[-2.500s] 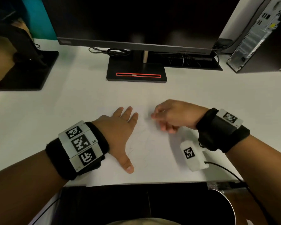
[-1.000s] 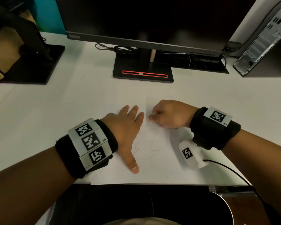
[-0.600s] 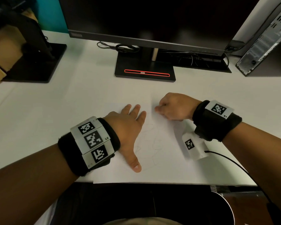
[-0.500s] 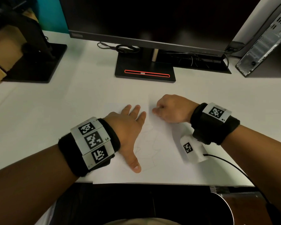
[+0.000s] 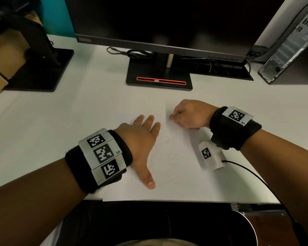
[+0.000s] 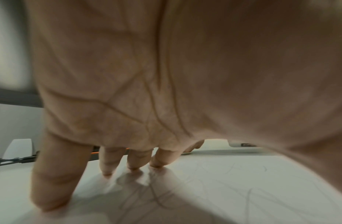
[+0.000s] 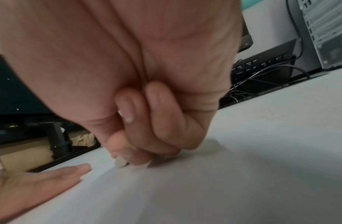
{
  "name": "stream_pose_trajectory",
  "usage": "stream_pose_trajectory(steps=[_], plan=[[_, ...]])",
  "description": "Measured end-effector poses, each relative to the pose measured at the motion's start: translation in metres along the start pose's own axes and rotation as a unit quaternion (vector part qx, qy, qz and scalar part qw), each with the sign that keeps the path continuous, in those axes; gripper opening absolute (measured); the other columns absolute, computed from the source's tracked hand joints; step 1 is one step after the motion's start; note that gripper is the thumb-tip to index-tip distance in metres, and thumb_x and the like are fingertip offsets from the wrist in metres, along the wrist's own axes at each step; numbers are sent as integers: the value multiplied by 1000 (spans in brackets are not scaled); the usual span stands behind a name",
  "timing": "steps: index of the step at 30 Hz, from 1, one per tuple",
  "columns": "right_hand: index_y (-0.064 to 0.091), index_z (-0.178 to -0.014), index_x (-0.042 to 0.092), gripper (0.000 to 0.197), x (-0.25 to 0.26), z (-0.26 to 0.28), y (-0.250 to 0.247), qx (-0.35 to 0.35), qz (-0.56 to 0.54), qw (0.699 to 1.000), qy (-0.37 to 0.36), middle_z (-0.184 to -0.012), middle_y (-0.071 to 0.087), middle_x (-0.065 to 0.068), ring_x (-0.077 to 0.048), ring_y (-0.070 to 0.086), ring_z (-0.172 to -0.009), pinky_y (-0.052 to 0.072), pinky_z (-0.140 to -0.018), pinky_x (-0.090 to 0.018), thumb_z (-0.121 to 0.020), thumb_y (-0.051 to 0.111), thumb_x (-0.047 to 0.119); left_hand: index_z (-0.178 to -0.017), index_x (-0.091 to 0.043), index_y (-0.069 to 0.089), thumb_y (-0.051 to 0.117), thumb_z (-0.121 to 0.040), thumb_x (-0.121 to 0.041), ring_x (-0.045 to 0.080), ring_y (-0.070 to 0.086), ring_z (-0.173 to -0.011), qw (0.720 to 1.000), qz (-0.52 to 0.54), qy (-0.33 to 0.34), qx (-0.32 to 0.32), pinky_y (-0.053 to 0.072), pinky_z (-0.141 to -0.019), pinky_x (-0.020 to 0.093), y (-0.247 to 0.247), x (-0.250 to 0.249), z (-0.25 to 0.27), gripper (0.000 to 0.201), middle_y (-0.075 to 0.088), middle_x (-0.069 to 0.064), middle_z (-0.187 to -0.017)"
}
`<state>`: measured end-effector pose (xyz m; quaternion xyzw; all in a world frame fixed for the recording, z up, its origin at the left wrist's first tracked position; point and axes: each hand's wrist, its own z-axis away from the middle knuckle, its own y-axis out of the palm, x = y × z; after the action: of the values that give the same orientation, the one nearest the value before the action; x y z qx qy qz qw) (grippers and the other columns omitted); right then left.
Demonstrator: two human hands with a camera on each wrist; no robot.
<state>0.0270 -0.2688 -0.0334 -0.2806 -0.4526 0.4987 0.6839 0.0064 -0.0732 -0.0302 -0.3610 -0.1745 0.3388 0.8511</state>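
Observation:
A white sheet of paper point(image 5: 176, 174) with faint pencil scribbles lies on the white desk near its front edge. My left hand point(image 5: 142, 137) rests flat on the sheet's left part, fingers straight and thumb spread; in the left wrist view its fingertips point(image 6: 131, 165) touch the paper point(image 6: 242, 189). My right hand point(image 5: 178, 116) is curled at the sheet's far edge. In the right wrist view its thumb and fingers pinch a small whitish eraser-like piece point(image 7: 120, 164), whose tip touches the paper point(image 7: 204, 189). Most of that piece is hidden in the hand.
A dark monitor point(image 5: 158, 23) on a black stand with a red stripe point(image 5: 158, 77) sits straight ahead, with cables point(image 5: 135, 53) behind it. A computer tower point(image 5: 292, 47) stands at the far right, another black stand point(image 5: 39, 71) and a cardboard box point(image 5: 5, 50) at the left.
My right hand has shifted a little back and forth at the far edge of the paper, ending slightly farther from me. The left hand has stayed flat in place.

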Motion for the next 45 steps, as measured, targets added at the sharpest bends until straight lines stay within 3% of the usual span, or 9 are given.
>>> stream_pose_trajectory(steps=[6, 11, 15, 20, 24, 28, 31, 37, 45], plan=[[63, -76, 9, 42, 4, 1, 4, 44, 8, 998, -32, -65, 58, -6, -20, 50, -55, 46, -55, -27, -103, 48, 38, -153, -16, -29, 77, -49, -83, 28, -24, -150, 1000, -4, -1, -3, 26, -116, 54, 1, 0, -1, 163, -35, 5, -160], [57, -72, 13, 45, 2, 3, 5, 7, 70, 995, -70, -74, 60, -2, -20, 56, -71, 46, -69, -34, -104, 44, 41, -153, -16, -29, 77, -49, -83, 28, -24, -150, 1000, -5, -2, -5, 25, -116, 53, 1, 0, -1, 163, -36, 5, -160], [56, -68, 13, 46, -6, 10, 6, 46, 47, 995, -68, -63, 56, -2, -18, 51, -58, 49, -65, -35, -103, 48, 42, -152, -16, -30, 77, -49, -82, 27, -25, -150, 1000, -2, -3, -2, 25, -116, 53, 0, -1, -1, 162, -37, 5, -159], [53, -69, 12, 46, -6, 19, 14, 25, 77, 991, -102, -67, 53, 1, -18, 50, -66, 43, -68, -33, -104, 46, 41, -153, -16, -29, 77, -48, -83, 28, -24, -150, 1000, -4, -1, -5, 26, -116, 53, 1, 0, 0, 163, -35, 5, -160], [54, -67, 13, 45, -16, 21, 6, 39, 59, 995, -65, -63, 55, 2, -18, 50, -62, 51, -72, -42, -102, 49, 43, -153, -16, -29, 78, -50, -81, 28, -24, -150, 1000, -3, -2, -1, 24, -117, 53, 0, -1, 0, 162, -36, 5, -159], [56, -73, 14, 44, -15, 26, 11, 28, 83, 993, -78, -75, 60, 0, -19, 55, -73, 45, -69, -33, -103, 46, 43, -153, -16, -29, 78, -50, -81, 28, -25, -150, 1000, -3, -1, -2, 25, -116, 53, 0, -1, 1, 162, -36, 5, -159], [52, -67, 19, 44, -13, 34, 17, 61, 76, 991, -95, -67, 54, 6, -12, 49, -64, 39, -66, -28, -103, 48, 44, -152, -16, -30, 78, -50, -81, 27, -25, -150, 1000, -4, -2, 0, 26, -116, 53, 0, -1, 1, 162, -36, 5, -159], [55, -72, 16, 42, -17, 36, 19, 30, 85, 992, -92, -76, 60, 1, -16, 53, -70, 39, -67, -29, -104, 47, 43, -152, -16, -30, 78, -52, -81, 27, -24, -150, 1000, -2, -5, 3, 24, -116, 53, -2, -3, 1, 161, -37, 5, -159], [50, -68, 19, 42, -23, 38, 16, 20, 77, 993, -92, -68, 52, 6, -14, 49, -67, 36, -63, -28, -104, 47, 43, -152, -16, -30, 78, -51, -81, 27, -25, -150, 1000, -1, -3, 4, 23, -117, 53, -1, -2, 1, 161, -37, 4, -159]])
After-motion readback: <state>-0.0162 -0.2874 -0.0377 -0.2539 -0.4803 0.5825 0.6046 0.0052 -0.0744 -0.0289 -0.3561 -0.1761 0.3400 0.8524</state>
